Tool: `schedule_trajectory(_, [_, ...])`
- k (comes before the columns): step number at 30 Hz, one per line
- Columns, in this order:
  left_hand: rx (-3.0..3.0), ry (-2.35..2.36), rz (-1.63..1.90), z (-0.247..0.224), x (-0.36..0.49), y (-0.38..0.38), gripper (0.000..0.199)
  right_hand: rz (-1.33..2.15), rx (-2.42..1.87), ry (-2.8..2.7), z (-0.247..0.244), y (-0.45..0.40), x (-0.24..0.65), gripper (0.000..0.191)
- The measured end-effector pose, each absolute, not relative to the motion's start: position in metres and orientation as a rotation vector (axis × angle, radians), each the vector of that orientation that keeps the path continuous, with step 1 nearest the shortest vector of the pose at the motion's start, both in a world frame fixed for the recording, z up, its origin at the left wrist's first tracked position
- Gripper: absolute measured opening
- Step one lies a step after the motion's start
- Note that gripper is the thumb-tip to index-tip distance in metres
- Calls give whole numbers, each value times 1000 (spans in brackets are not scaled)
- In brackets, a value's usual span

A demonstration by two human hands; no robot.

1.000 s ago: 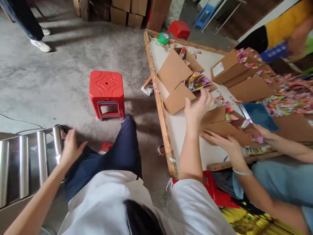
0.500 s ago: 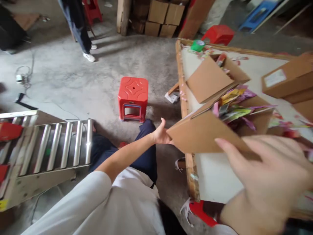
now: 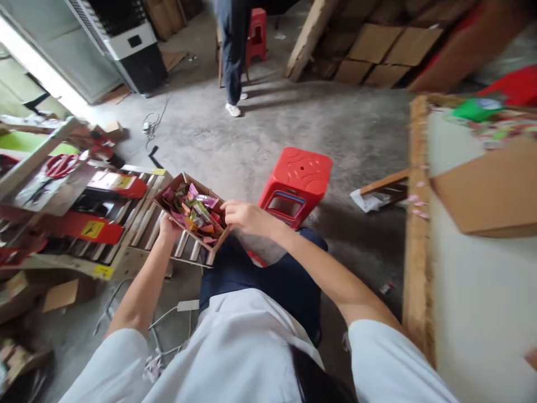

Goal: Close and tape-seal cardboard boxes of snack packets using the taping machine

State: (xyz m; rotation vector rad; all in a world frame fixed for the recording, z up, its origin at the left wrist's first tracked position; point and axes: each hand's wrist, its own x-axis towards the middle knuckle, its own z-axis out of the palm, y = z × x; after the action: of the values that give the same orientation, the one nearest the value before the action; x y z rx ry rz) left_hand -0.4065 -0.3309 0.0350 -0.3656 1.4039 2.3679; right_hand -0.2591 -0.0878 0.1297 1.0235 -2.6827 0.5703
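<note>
Both my hands hold an open cardboard box [image 3: 222, 238] in front of me, over the near end of a roller conveyor [image 3: 145, 224]. Small packets [image 3: 200, 212] in pink, purple, green and orange wrappers fill the box. My left hand [image 3: 169, 228] is closed on its near left side, with the fingers partly hidden beneath. At the right rim, the curled fingers of my right hand [image 3: 247, 217] grip the box. The box tilts slightly, its open top facing me.
A sealing machine with red parts [image 3: 94, 226] stands at the left of the conveyor. Ahead is a red plastic stool [image 3: 300, 168]. On the right, a wood-edged table [image 3: 419, 235] bears another cardboard box [image 3: 490, 190] and green tape [image 3: 476, 109]. A person [image 3: 233, 53] stands farther off.
My view has swung left. The box has moved from the table on the right to the conveyor's end, with both hands still on it. Its outspread flap no longer shows.
</note>
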Motion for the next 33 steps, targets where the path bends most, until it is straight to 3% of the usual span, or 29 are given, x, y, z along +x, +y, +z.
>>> schedule_trajectory(4, [-432, 1716, 2419, 15, -421, -408, 4, 513, 1254, -2739, 117, -121, -331, 24])
schedule_trajectory(10, [64, 2050, 2482, 43, -415, -452, 41, 832, 561, -2570, 93, -140, -294, 21])
schedule_trajectory(13, [377, 2320, 2073, 71, -412, -462, 41, 981, 561, -2676, 81, -164, -287, 24])
schedule_trajectory(17, [932, 2328, 1279, 102, -417, -463, 51, 896, 596, -2978, 69, -190, -314, 9])
schedule_trajectory(21, [984, 2377, 986, 109, -430, -459, 51, 1148, 533, -2823, 69, -189, -313, 7])
schedule_trajectory(24, [940, 2371, 955, 106, -434, -459, 53, 1342, 371, -2561, 78, -188, -294, 30])
schedule_trajectory(26, [936, 2355, 956, 104, -433, -459, 56, 1302, 416, -2540, 87, -193, -292, 60])
schedule_trajectory(28, [926, 2353, 949, 105, -429, -459, 58, 1179, 576, -2647, 93, -200, -303, 75])
schedule_trajectory(33, [847, 2374, 946, 111, -419, -453, 58, 843, 793, -3033, 94, -211, -343, 42])
